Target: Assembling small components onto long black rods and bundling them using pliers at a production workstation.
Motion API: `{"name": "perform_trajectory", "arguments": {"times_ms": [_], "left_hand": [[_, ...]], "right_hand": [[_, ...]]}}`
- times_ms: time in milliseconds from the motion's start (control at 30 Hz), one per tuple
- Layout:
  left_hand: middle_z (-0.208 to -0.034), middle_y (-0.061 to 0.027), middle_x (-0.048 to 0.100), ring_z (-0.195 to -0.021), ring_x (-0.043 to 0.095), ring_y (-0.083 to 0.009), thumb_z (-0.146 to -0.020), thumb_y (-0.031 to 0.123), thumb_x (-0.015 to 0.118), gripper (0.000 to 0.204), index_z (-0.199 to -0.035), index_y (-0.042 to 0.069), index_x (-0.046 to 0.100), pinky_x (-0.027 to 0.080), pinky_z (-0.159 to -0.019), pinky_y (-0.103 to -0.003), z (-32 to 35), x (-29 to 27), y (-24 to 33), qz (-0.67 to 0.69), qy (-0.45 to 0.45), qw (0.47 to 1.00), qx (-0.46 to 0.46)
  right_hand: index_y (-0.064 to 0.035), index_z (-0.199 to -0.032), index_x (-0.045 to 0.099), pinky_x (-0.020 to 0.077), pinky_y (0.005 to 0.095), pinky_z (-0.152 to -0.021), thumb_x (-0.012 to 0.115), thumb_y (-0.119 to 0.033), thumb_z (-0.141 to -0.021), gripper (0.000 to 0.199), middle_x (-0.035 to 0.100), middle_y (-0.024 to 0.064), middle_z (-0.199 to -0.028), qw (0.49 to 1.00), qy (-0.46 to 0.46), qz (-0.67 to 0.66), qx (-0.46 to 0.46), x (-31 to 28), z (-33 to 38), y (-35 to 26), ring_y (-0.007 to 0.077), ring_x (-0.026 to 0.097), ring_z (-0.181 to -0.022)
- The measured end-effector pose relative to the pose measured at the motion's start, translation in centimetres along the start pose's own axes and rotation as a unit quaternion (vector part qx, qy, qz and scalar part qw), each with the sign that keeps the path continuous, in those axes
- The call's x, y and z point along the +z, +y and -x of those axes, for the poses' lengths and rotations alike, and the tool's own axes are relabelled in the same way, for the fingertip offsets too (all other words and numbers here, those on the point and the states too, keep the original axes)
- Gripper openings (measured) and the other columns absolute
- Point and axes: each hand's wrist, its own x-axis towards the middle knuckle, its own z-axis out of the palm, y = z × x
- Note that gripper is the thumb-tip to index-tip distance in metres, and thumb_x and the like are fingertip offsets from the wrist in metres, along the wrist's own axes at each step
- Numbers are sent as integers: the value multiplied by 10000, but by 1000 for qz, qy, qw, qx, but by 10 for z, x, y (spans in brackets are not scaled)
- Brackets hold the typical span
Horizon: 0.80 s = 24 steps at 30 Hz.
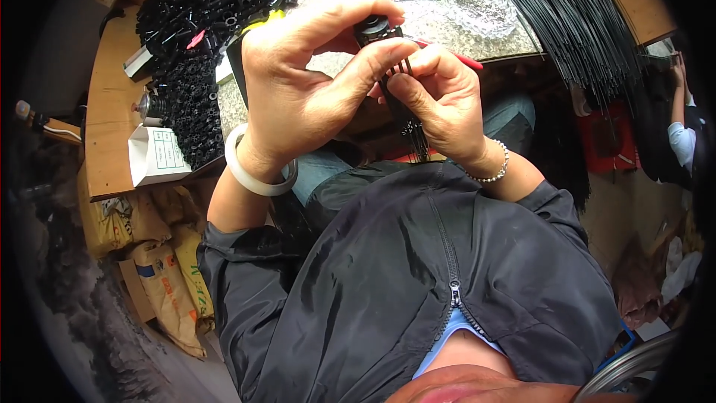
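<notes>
Hold the small black cylindrical part [373,30] steady and level while the thin black rods [406,108] are seated into it; judged from the grip, alignment matters more than force, so feed the rods straight, without bending them.

The left hand [298,82] has its fingers [335,19] closed around the black part, thumb pressing from below. The right hand [444,101] pinches the rod bundle just beneath that part, fingers nearly fully closed. The part is held above the lap, just in front of the speckled surface [440,26]; the glass dish [481,4] lies beyond it.
</notes>
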Motion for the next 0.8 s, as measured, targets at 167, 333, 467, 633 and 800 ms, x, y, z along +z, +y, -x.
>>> {"name": "perform_trajectory", "arguments": {"times_ms": [167,333,467,633,800], "left_hand": [[-978,-168,625,-887,624,-186,-805,-61,606,282,-1078,-107,552,506,-786,-272,2,1,2,7,-5,1000,4],[-988,-168,623,-905,622,-191,-824,-60,584,270,-1086,-106,543,498,-809,-275,1,2,4,3,-3,1000,5],[-992,-159,622,-907,624,-190,-835,-50,575,256,-1083,-103,543,497,-825,-284,2,-1,-3,16,7,1000,-22],[-1085,-209,585,-1020,582,-223,-866,-12,544,417,-1255,-78,408,465,-897,-325,1,3,-7,60,38,997,9],[-941,-133,626,-920,599,-168,-751,-130,621,511,-1232,-71,458,483,-786,-248,-7,10,1,112,109,987,-37]], "right_hand": [[-6,-1016,488,472,216,-668,541,-238,-916,259,635,71,-877,998,-15,-20,64,0,0,-2,66,554,-715],[-29,-861,530,394,201,-540,335,-589,-894,593,553,23,-665,966,-185,75,162,-27,-6,6,60,486,-580],[-55,-708,476,312,228,-487,299,-590,-904,597,420,-18,-566,964,-139,199,107,-16,-3,14,67,375,-520],[-10,-844,495,390,356,-529,415,-333,-955,351,498,118,-634,946,-45,317,40,0,-1,14,276,501,-561],[7,-1065,451,420,385,-610,447,-217,-944,254,542,170,-774,915,-5,401,-47,0,-4,23,336,529,-660]]}}
